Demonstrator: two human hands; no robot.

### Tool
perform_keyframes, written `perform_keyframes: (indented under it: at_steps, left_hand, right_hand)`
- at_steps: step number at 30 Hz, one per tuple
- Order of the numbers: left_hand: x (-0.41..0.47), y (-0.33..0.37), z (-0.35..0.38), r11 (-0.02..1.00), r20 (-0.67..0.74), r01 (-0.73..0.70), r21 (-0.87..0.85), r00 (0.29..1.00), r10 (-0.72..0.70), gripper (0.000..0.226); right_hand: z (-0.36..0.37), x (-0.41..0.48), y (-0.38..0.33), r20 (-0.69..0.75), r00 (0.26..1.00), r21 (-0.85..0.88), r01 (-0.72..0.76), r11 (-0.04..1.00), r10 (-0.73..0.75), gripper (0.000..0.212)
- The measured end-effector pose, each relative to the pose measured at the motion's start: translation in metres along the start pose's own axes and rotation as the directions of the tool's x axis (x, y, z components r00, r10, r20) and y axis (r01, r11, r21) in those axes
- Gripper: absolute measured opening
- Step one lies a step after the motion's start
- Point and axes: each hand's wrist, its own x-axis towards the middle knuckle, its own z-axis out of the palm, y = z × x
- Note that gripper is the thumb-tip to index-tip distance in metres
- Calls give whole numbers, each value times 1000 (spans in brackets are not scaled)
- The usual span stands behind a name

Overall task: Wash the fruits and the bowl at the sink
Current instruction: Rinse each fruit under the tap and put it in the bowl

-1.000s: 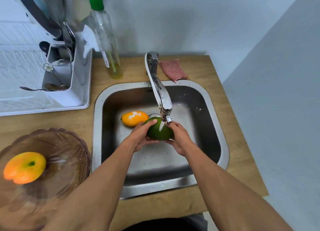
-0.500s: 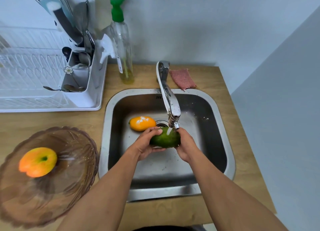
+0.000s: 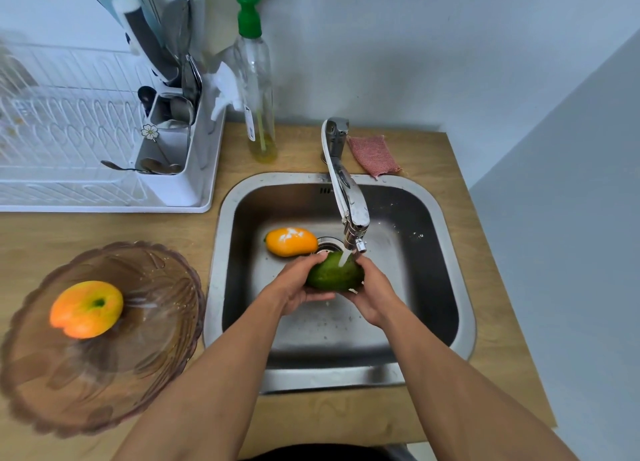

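Both hands, left hand [image 3: 298,282] and right hand [image 3: 372,292], cup the green mango [image 3: 334,275] over the sink [image 3: 464,308] under the faucet [image 3: 349,204] stream for rinsing; yellow mango [image 3: 291,241] in basin, another in glass bowl [image 3: 145,363] on counter [image 3: 495,280].

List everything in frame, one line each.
counter: 1, wood, along the wall
sink: 1, steel, set in counter
tap: 1, chrome, behind sink, running
green fruit: 1, green, under the tap stream
yellow fruit: 1, yellow-orange, sink floor by the drain
bowl: 1, brown clear glass, counter left of sink
orange fruit: 1, orange, in the bowl
soap bottle: 1, clear with green pump, behind sink
cloth: 1, pink, right of tap base
dish rack: 1, white, far left
utensils: count unclear, metal, in the rack's holder
left hand: grips green fruit's left end
right hand: grips its right end
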Motion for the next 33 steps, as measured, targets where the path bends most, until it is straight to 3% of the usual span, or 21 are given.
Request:
perform_keyframes:
  at_steps: [2, 6, 13, 18, 23, 26, 29, 33]
  left_hand:
    - [-1, 0, -2, 999, -11, -23, -33, 1000, 23, 40]
    - [-2, -7, -5, 994, 7, -53, -93, 999, 54, 46]
    - [-2, -12, -7, 986, -30, -79, -145, 997, 75, 36]
    - [-5, -10, -10, 999, -35, -46, 25, 998, 47, 42]
    - [-8, -10, -15, 994, 15, -51, 99, 999, 50, 49]
    - [-8, -7, -11, 963, -69, -92, 253, 991, 112, 53]
    - [-5, -5, -6, 914, -157, -92, 395, 974, 166, 69]
    - [-4, -1, 8, 926, -130, -81, 370, 982, 138, 67]
  right_hand:
    - [1, -1, -1, -8, 1000, 69, 3, 998, -3, 28]
    - [3, -2, -3, -36, 999, 50, 7, 999, -5, 25]
    - [1, -3, -3, 115, 993, -30, 37, 999, -33, 21]
    - [6, 1, 0, -5, 999, -310, 32, 950, -35, 24]
    - [7, -2, -1, -103, 993, -429, 3, 903, -52, 41]
    - [0, -4, -3, -47, 993, -597, 61, 800, -110, 47]
    - [-6, -5, -3, 16, 988, -658, 128, 742, -156, 46]
    - [-7, 1, -11, -40, 979, -652, 126, 747, -200, 51]
